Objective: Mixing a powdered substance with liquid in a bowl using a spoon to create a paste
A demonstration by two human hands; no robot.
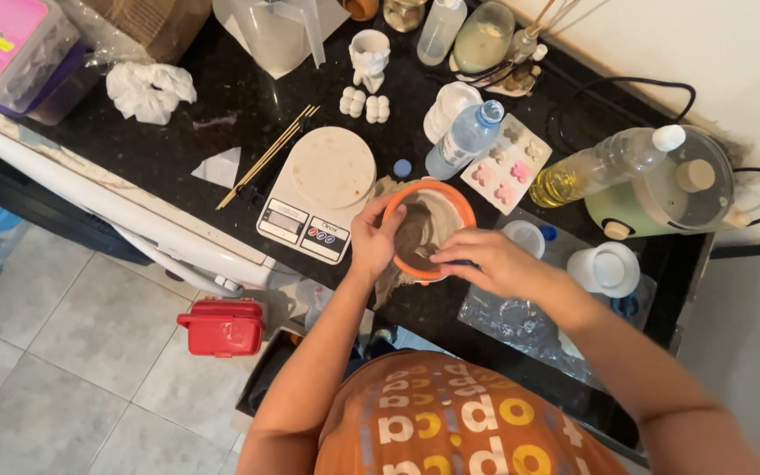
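Observation:
An orange bowl [462, 204] with grey-brown paste inside stands on the black counter [178, 141]. My left hand [371, 239] grips its near-left rim. My right hand [488, 261] reaches over the bowl's right side and holds a small stirring tool whose tip is in the paste; the tool is mostly hidden by my fingers.
A white kitchen scale [318, 190] sits left of the bowl, with wooden sticks [267, 156] beside it. A water bottle [466, 138], a flower mould tray [507, 164], an oil bottle [604, 164], a lidded pot [675, 185] and white cups [606, 268] crowd the right. A red box [222, 326] sits on the floor.

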